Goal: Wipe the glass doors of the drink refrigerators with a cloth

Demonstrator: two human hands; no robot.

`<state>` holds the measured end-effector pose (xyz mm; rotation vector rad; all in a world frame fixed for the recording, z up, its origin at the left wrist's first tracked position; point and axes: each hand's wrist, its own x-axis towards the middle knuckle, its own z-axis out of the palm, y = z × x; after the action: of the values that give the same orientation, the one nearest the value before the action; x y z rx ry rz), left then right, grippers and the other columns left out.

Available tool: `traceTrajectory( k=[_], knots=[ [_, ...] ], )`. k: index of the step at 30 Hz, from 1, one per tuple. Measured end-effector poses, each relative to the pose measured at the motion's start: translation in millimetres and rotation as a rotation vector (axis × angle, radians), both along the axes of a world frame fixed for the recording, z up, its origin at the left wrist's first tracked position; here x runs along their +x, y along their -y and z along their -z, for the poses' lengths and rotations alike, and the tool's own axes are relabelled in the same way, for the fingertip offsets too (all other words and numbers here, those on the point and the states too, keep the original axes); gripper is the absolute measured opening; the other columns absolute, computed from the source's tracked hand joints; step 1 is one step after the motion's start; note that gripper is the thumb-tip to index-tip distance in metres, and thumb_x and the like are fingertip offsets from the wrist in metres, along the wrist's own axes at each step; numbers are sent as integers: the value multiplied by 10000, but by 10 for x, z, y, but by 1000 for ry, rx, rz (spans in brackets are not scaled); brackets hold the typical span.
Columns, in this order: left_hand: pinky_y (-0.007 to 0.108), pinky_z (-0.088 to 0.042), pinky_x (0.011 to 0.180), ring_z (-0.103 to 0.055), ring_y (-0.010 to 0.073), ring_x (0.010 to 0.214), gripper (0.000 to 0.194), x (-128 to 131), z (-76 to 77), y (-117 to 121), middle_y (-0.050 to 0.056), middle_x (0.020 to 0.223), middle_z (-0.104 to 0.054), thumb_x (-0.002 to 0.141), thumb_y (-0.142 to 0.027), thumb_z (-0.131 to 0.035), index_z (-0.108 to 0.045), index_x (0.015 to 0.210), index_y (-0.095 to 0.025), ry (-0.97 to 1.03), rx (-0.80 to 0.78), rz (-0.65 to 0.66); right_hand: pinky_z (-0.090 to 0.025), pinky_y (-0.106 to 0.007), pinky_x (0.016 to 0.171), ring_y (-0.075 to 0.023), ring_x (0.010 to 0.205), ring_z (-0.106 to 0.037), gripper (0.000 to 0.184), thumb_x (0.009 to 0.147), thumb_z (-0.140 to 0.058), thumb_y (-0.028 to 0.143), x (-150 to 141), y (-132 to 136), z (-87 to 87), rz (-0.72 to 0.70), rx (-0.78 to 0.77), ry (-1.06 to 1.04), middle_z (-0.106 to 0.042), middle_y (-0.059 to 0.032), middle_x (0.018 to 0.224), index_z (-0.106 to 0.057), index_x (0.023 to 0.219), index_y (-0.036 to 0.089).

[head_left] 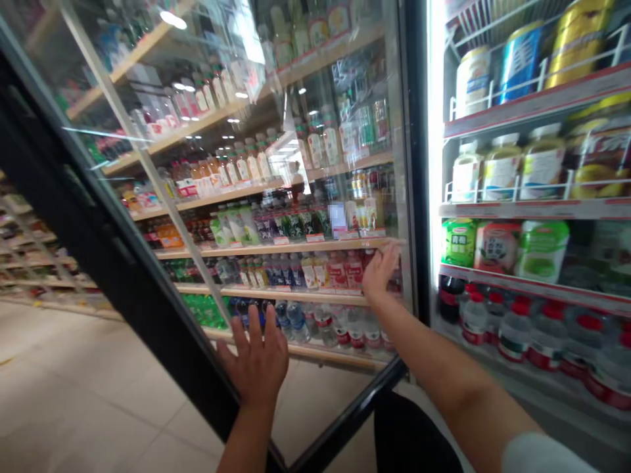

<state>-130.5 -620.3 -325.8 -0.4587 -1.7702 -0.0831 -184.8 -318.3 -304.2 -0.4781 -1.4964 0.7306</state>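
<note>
A glass cooler door (305, 401) in a black frame (128, 276) stands swung open in front of me. My left hand (259, 361) is raised by the door's lower left part, fingers spread and holding nothing. Farther right, my right hand (382, 270) reaches out near the hinge side of the pane, with its fingers stretched. Whether either palm presses on the glass, I cannot tell. Both hands are without any item. Through the pane show wooden shelves (290, 246) with rows of bottled drinks, several of them purple, green and red.
To the right, the lit cooler holds cans such as a blue can (521, 62), pale juice bottles (501, 167), green pouches (542, 249) and red-capped bottles (515, 332). Tiled floor (98, 387) lies at lower left, with more store shelves (34, 243) beyond.
</note>
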Motion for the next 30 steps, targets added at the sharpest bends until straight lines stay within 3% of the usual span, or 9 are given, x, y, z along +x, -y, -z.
traceTrajectory(
  k=[3, 5, 11, 14, 16, 19, 21, 26, 30],
  knots=[
    [729, -156, 1180, -250, 419, 1518, 759, -11, -4, -8, 169, 1576, -422, 926, -217, -628, -291, 1604, -269, -9, -11, -2, -258, -610, 1211, -301, 1574, -119, 600, 1033, -274, 291, 96, 505, -227, -109, 163, 75, -249, -124, 1676, -235, 1624, 198],
    [721, -154, 1188, -211, 403, 1534, 770, -19, -2, -16, 167, 1582, -411, 929, -213, -624, -269, 1610, -267, -19, -22, -4, -235, -586, 1224, -284, 1586, -49, 630, 1008, -323, 250, 229, 821, -225, -198, 358, 158, -213, -65, 1695, -219, 1630, 248],
    [694, -122, 1215, -140, 359, 1556, 759, -1, 10, -10, 166, 1601, -368, 941, -195, -591, -248, 1615, -256, -7, -36, -7, -77, -525, 1263, -268, 1578, -117, 611, 960, -498, 278, 577, 1248, 339, -371, 992, 216, -414, -21, 1615, -400, 1563, 297],
    [684, -99, 1229, -126, 350, 1558, 735, 26, 15, 7, 160, 1608, -347, 937, -185, -580, -282, 1606, -241, 55, -44, -9, 20, -490, 1275, -224, 1561, -196, 559, 967, -510, 282, 605, 1198, 308, -423, 1204, 158, -522, 13, 1539, -459, 1522, 324],
    [665, -86, 1242, -121, 335, 1559, 719, 36, 19, 7, 154, 1602, -359, 944, -190, -575, -290, 1603, -232, 56, -40, -15, -7, -485, 1275, -215, 1555, -217, 557, 971, -495, 257, 598, 1152, 96, -410, 1186, 158, -517, 9, 1543, -456, 1523, 324],
    [634, -62, 1260, -115, 306, 1560, 667, 38, 22, -8, 143, 1578, -403, 964, -208, -563, -329, 1588, -212, 18, -26, -33, -153, -508, 1245, -259, 1569, -165, 609, 970, -455, 220, 607, 1160, -234, -307, 925, 199, -376, -48, 1635, -382, 1574, 256],
    [621, -49, 1266, -113, 295, 1561, 609, 37, 24, -16, 139, 1567, -419, 970, -223, -559, -399, 1557, -199, 13, -19, -49, -202, -526, 1223, -295, 1578, -111, 629, 964, -449, 220, 624, 1217, -324, -260, 830, 202, -315, -77, 1661, -358, 1586, 212],
    [612, -50, 1269, -104, 292, 1563, 436, 47, 28, -12, 113, 1558, -441, 969, -252, -558, -606, 1400, -202, -6, -51, -91, -72, -501, 1274, -234, 1574, -144, 590, 966, -477, 273, 598, 1302, -373, -351, 1253, 77, -417, 3, 1612, -419, 1553, 274],
    [609, -21, 1269, -121, 287, 1565, 540, 66, 27, -12, 115, 1568, -429, 971, -250, -543, -487, 1506, -205, 43, -32, -95, -116, -518, 1263, -261, 1574, -151, 615, 952, -462, 230, 511, 1291, -678, -240, 988, 40, -382, -44, 1632, -406, 1564, 235]
  ],
)
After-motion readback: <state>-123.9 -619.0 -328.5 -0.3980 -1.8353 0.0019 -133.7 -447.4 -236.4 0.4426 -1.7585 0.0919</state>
